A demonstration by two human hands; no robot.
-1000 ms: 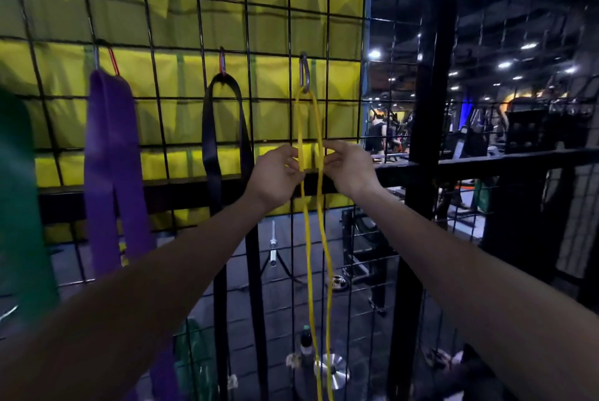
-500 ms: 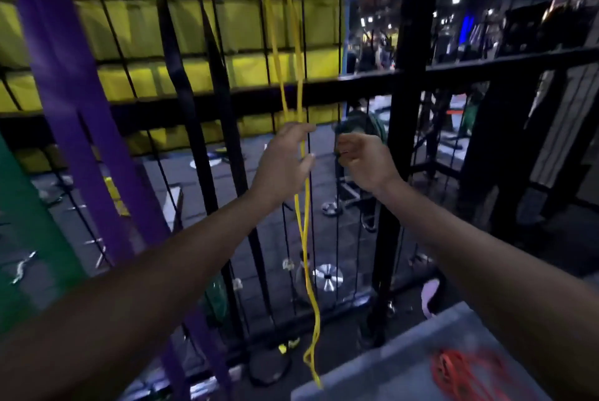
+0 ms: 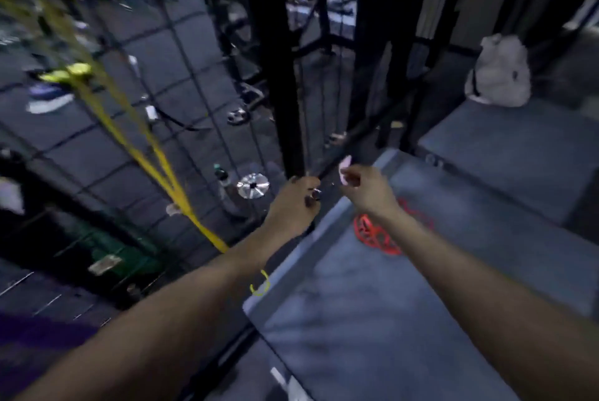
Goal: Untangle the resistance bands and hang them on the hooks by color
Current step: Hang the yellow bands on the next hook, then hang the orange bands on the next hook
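The yellow band (image 3: 155, 154) hangs slanting down the wire mesh on the left, passes behind my left forearm, and its curled end shows by the platform corner. A tangled red band (image 3: 372, 235) lies on the grey padded platform (image 3: 405, 319), partly hidden by my right wrist. My left hand (image 3: 291, 206) hovers over the platform's far edge with fingers loosely curled and nothing in them. My right hand (image 3: 366, 190) is just above the red band, also loosely curled and holding nothing. A strip of purple band (image 3: 35, 332) shows at the lower left. The hooks are out of view.
A thick black post (image 3: 278, 76) and the wire mesh (image 3: 201, 54) stand directly beyond my hands. A white bag (image 3: 499, 73) sits on a second grey platform (image 3: 518, 154) at the right. Bottles and a weight plate lie on the floor behind the mesh. The view is blurred.
My head has tilted down from the hooks to the platform. Both hands let go of the yellow band and dropped right and down toward the red band.
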